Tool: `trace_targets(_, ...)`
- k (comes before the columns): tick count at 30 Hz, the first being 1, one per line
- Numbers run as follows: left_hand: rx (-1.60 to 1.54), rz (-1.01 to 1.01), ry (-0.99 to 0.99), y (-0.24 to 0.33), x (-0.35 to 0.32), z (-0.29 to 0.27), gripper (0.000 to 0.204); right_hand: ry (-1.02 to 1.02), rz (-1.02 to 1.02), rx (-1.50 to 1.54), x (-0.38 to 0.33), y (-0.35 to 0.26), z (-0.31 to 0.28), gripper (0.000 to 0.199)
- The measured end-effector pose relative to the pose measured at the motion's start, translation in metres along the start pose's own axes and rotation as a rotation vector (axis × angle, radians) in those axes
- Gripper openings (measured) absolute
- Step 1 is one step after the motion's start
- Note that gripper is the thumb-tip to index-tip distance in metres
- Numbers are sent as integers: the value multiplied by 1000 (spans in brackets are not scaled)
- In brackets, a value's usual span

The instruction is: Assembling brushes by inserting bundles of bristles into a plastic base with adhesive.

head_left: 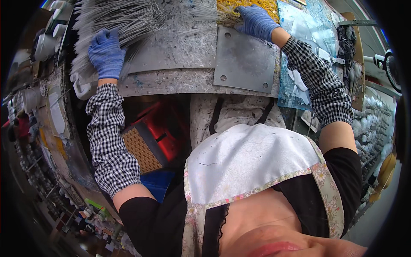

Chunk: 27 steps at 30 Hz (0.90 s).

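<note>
My left hand (107,53), in a blue knit glove, rests with curled fingers on a large loose pile of thin grey wire-like strands (128,21) at the far left of the table. Its fingertips press in among the strands and are partly hidden. At the far middle, my right hand (257,21), gloved alike, has its fingers bent together where a smaller bundle of similar strands (207,17) ends. Right behind that hand lies a heap of yellow rubber bands (272,6). What its fingertips pinch is hidden.
Below my right hand lies a square grey metal plate (245,60) with corner holes. A scuffed blue glass-like sheet (295,85) covers the table's right side. A white hook-shaped handle (81,88) is at the left edge. Beneath the table stands a red box (169,132).
</note>
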<state>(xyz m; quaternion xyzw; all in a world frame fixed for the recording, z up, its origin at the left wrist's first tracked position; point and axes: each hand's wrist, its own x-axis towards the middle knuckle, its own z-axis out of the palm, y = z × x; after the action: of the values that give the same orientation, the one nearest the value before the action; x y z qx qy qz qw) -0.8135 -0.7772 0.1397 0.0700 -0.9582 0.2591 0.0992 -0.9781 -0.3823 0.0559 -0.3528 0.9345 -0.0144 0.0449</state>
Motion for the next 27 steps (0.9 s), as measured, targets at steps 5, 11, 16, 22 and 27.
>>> trace_targets(5,113,80,-10,-20,27,9,76,-29,-25,63,6,-15,-14,25)
trace_targets(11,97,84,-115,3,25,-34,80,156,-19,149,1,-3,-14,23)
trace_targets(16,57,104,-107,-5,11,-18,71,202,-60,380,2,1,-25,26)
trace_targets(22,-50,73,171,8,-41,16,67,50,-23,383,-6,-6,-47,57)
trace_targets(27,-106,63,419,13,-68,37,60,-67,-83,479,0,-6,-68,36)
